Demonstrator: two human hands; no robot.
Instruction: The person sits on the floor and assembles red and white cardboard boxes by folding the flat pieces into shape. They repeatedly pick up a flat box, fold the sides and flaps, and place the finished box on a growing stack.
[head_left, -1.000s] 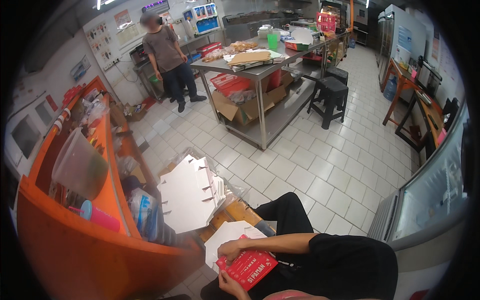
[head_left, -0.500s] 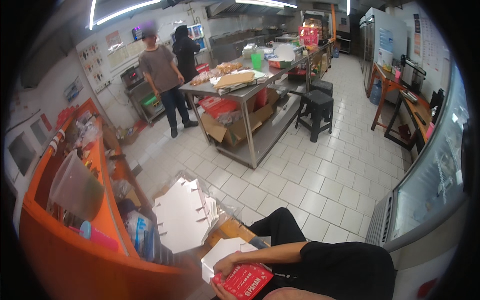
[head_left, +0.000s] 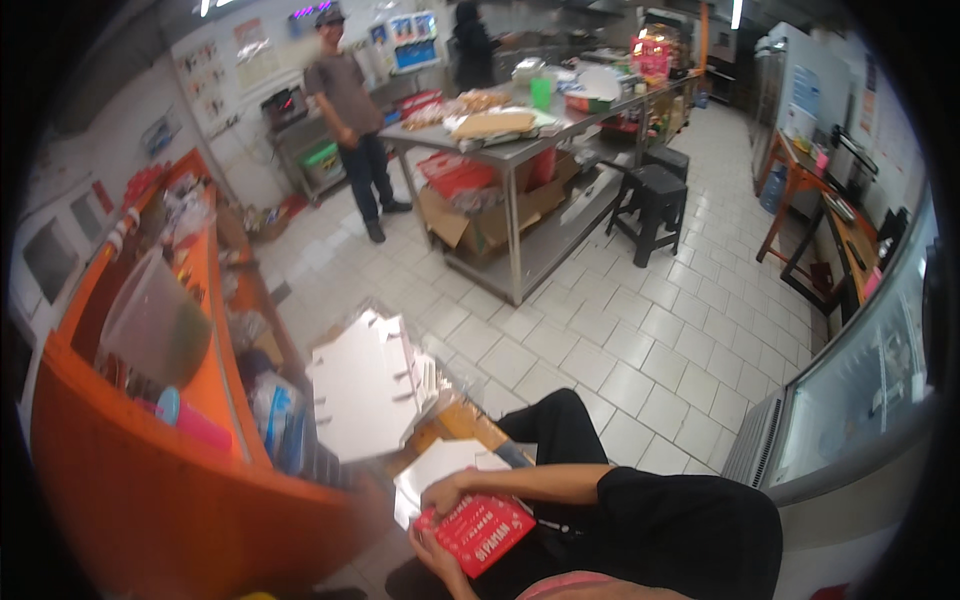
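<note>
A red cardboard food box (head_left: 485, 532) with white print is held low in front of me, near the lower edge. My left hand (head_left: 432, 548) grips its left side, fingers wrapped along the edge. Coming in from the right, my right hand (head_left: 442, 494) is closed at the box's upper left corner, its fingertips partly hidden. A white cardboard flap (head_left: 445, 465) spreads just behind the hands; whether it belongs to the red box I cannot tell. Beyond it lies a stack of flat white box blanks (head_left: 362, 385) with slotted edges.
An orange counter (head_left: 75, 420) curves along the left, bearing a clear plastic tub (head_left: 160, 320) and a pink tumbler (head_left: 193, 420). A steel table (head_left: 513, 240) stands ahead, with black stools (head_left: 648, 205) beside it. Two people stand beyond. A glass-door fridge (head_left: 850, 385) is at right.
The view has shifted, so the room sits farther right in the picture. The box remains in both my hands, slightly higher and farther left. The person in grey has turned toward me.
</note>
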